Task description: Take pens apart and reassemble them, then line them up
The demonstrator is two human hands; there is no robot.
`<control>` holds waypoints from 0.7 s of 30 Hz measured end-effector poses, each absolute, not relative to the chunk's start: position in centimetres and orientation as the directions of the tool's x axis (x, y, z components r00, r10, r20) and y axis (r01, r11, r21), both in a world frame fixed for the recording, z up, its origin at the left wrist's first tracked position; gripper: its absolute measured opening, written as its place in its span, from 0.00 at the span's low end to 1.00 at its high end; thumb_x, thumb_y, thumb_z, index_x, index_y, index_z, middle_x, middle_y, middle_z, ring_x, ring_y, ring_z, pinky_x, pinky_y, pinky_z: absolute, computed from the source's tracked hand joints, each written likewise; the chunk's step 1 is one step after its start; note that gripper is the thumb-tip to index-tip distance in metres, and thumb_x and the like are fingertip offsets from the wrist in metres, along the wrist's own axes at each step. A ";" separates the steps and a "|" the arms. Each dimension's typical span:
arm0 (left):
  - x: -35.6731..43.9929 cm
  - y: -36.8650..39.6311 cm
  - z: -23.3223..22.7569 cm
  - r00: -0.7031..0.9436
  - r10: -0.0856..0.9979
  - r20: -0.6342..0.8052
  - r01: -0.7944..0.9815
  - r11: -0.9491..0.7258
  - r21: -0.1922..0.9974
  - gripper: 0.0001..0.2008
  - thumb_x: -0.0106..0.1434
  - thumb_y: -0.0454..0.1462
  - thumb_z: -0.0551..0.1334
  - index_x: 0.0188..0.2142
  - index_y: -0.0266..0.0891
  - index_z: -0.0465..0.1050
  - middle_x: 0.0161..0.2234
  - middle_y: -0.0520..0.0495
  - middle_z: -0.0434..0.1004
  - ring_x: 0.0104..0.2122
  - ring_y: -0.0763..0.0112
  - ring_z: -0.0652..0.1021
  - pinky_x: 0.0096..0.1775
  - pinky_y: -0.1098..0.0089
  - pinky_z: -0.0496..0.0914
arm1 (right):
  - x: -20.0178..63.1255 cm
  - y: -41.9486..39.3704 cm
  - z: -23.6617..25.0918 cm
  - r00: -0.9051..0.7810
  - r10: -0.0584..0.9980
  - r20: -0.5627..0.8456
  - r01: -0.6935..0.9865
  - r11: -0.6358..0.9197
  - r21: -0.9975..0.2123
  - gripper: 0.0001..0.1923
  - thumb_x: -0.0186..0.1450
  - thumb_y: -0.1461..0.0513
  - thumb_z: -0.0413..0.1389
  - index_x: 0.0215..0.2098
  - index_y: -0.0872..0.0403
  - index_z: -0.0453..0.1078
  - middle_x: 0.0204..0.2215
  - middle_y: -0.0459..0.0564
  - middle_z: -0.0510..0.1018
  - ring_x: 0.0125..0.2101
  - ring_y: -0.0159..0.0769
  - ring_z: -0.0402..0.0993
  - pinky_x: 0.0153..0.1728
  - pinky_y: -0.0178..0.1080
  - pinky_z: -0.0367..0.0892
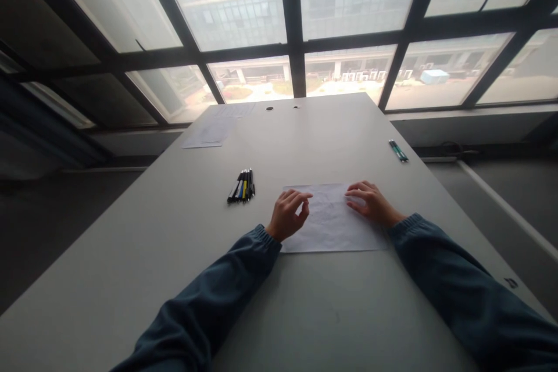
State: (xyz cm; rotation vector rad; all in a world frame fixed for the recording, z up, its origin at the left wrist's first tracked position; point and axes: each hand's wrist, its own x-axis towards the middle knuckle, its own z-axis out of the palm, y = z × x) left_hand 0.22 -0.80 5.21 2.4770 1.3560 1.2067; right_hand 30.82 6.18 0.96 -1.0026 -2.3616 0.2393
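A sheet of white paper [333,226] lies flat on the table, with faint marks on it too dim to read. Over its left edge hovers or rests my left hand [289,212], the thumb curved apart from the index finger and nothing between them. My right hand [370,202] is at the sheet's right side, fingers stretched toward the left and parted from the thumb, also holding nothing. Whether the fingertips touch the paper I cannot tell. To the left of my left hand is a bunch of several pens [242,187], mostly black, one with yellow.
The long white table [174,267] reaches toward large windows. More papers [209,129] lie at its far left. Green pens [398,151] sit near the right edge. A round dark hole [269,108] shows at the far end, and a small dark object [511,283] lies near right.
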 end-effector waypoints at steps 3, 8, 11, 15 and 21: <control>0.1 -0.9 6.6 0.346 0.734 0.585 0.709 -0.613 0.349 0.11 0.66 0.33 0.56 0.44 0.42 0.75 0.35 0.45 0.79 0.39 0.63 0.77 0.45 0.60 0.70 | 30.8 6.3 0.9 -0.551 0.703 0.449 0.603 0.708 -0.368 0.09 0.66 0.58 0.59 0.44 0.49 0.77 0.44 0.52 0.80 0.46 0.46 0.73 0.50 0.49 0.65; -0.8 -0.2 8.5 0.300 0.793 0.531 0.734 -0.547 0.402 0.11 0.67 0.33 0.56 0.43 0.41 0.76 0.37 0.44 0.80 0.39 0.64 0.77 0.46 0.61 0.71 | 30.9 6.3 0.8 -0.528 0.708 0.469 0.601 0.701 -0.383 0.09 0.68 0.58 0.57 0.43 0.50 0.77 0.43 0.52 0.80 0.45 0.45 0.73 0.48 0.48 0.67; -1.9 0.5 9.1 0.265 0.840 0.474 0.753 -0.487 0.441 0.10 0.67 0.35 0.57 0.42 0.41 0.77 0.35 0.45 0.80 0.36 0.65 0.78 0.44 0.64 0.71 | 31.0 6.3 0.7 -0.515 0.716 0.472 0.596 0.695 -0.402 0.09 0.68 0.57 0.57 0.42 0.49 0.78 0.42 0.52 0.81 0.44 0.46 0.74 0.48 0.49 0.67; -4.8 2.3 9.5 0.145 0.903 0.404 0.809 -0.344 0.477 0.08 0.66 0.38 0.60 0.38 0.41 0.78 0.33 0.46 0.81 0.33 0.67 0.78 0.39 0.68 0.70 | 31.0 6.3 0.6 -0.502 0.722 0.475 0.588 0.689 -0.425 0.09 0.68 0.57 0.56 0.41 0.49 0.78 0.41 0.53 0.81 0.43 0.46 0.74 0.48 0.50 0.69; -12.1 4.9 10.4 -0.170 0.942 0.288 0.890 0.021 0.455 0.10 0.63 0.42 0.61 0.37 0.41 0.79 0.31 0.47 0.82 0.31 0.67 0.79 0.36 0.71 0.69 | 31.0 6.4 0.6 -0.509 0.691 0.512 0.558 0.719 -0.415 0.09 0.68 0.58 0.56 0.40 0.51 0.77 0.40 0.53 0.81 0.42 0.46 0.75 0.46 0.50 0.70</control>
